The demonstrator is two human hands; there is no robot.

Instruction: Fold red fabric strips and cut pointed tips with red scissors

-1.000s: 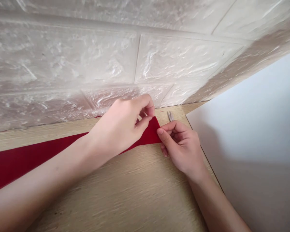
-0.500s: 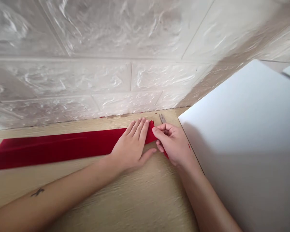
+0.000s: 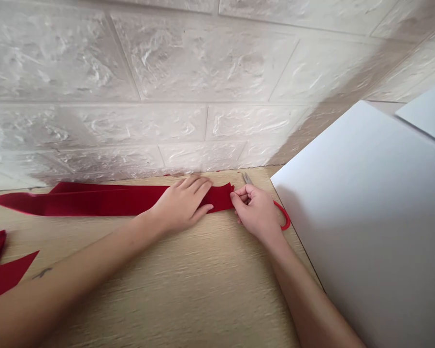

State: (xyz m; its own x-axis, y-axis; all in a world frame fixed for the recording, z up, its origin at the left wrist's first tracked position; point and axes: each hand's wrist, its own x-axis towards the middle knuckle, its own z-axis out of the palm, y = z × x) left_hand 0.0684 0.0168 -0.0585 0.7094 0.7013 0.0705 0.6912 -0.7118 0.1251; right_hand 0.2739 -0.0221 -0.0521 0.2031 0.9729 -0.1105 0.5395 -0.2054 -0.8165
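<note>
A long red fabric strip (image 3: 101,200) lies folded lengthwise along the back of the wooden table, its left end tapering to a rounded tip. My left hand (image 3: 181,200) rests flat on the strip toward its right part, fingers stretched out. At the strip's frayed right end, my right hand (image 3: 255,208) pinches the edge between thumb and forefinger. Under and behind the right hand lies a pair of scissors (image 3: 283,216); a red handle loop and the metal tips show, and the hand hides the middle.
More red fabric pieces (image 3: 12,273) lie at the left edge, partly behind my left forearm. A white textured brick-pattern wall (image 3: 174,121) rises right behind the table (image 3: 188,285). To the right stands a large white panel (image 3: 369,203), with another white piece (image 3: 429,111) beyond it.
My left hand has slid left along the strip, away from my right hand, which keeps its pinch on the end. The view has shifted, showing more fabric at the left and the scissors' handle.
</note>
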